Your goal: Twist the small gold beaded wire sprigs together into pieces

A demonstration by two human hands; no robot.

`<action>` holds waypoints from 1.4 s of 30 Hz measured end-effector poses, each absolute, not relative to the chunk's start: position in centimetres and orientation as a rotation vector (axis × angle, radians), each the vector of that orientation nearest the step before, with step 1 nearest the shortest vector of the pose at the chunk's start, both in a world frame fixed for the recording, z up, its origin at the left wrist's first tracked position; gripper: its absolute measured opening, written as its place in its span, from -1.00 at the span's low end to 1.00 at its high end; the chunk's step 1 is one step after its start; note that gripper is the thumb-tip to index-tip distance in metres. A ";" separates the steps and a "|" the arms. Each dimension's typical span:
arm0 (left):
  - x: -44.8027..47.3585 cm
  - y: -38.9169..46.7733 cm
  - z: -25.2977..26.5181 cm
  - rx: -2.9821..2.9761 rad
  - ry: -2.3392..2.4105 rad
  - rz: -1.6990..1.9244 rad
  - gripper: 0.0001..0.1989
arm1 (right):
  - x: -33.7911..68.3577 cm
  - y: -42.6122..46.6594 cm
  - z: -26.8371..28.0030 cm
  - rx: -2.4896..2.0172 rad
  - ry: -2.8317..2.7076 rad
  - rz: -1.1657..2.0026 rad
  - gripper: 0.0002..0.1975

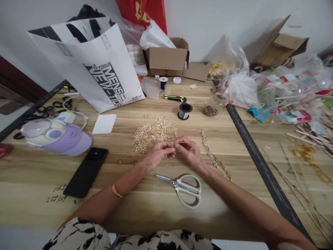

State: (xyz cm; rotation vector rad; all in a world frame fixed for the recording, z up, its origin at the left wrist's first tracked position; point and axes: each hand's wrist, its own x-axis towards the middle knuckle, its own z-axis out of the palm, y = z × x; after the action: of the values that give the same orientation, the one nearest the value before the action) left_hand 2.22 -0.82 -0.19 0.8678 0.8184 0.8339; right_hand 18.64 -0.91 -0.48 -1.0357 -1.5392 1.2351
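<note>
The pile of gold and pale beads (153, 133) lay on the counter (135, 208) just beyond the left hand (161, 152), the nearer, while the right hand (189, 150) met it, each grip pinched narrow, contents too small to tell.

forward lane: between the white-and-gold bead pile (153, 133) and the silver-and-gold beaded strand (213, 159) — blocked ahead by the black-flanged wire spool (185, 111). left lane: between the pile and the black rectangular phone (85, 172). nearside: pale-green-handled metal scissors (177, 182) obstruct low passage over the wood-grained tabletop (156, 205).
</note>
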 end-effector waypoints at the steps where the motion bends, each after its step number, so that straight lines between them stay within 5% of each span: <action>1: 2.1 -0.9 -0.2 0.886 0.834 0.837 -0.79 | 18.7 -0.8 -0.1 -1.053 -1.530 1.227 -0.77; 8: 1.9 -0.8 0.4 0.997 0.866 0.883 -0.76 | 19.9 -0.5 0.5 -1.072 -1.723 1.181 -0.76; 20: 1.7 -0.8 1.0 1.152 1.051 0.918 -0.73 | 20.5 1.2 0.0 -1.055 -2.683 0.385 -0.82; 30: 1.0 0.0 0.2 1.393 1.194 0.932 -0.75 | 20.1 3.0 1.2 -0.852 -3.002 0.128 -0.82; 37: -0.6 0.9 1.4 1.758 1.285 0.913 -0.81 | 20.7 2.5 0.9 -0.895 -2.964 0.242 -0.84; 42: -0.4 0.9 1.9 1.778 1.230 0.876 -0.81 | 21.6 2.3 1.6 -0.912 -2.734 0.724 -0.88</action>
State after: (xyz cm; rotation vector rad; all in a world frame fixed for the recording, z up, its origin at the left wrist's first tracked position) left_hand -0.43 0.86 1.89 1.7776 1.2300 0.8759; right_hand 21.62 2.25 1.56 -0.9119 -2.7338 0.7245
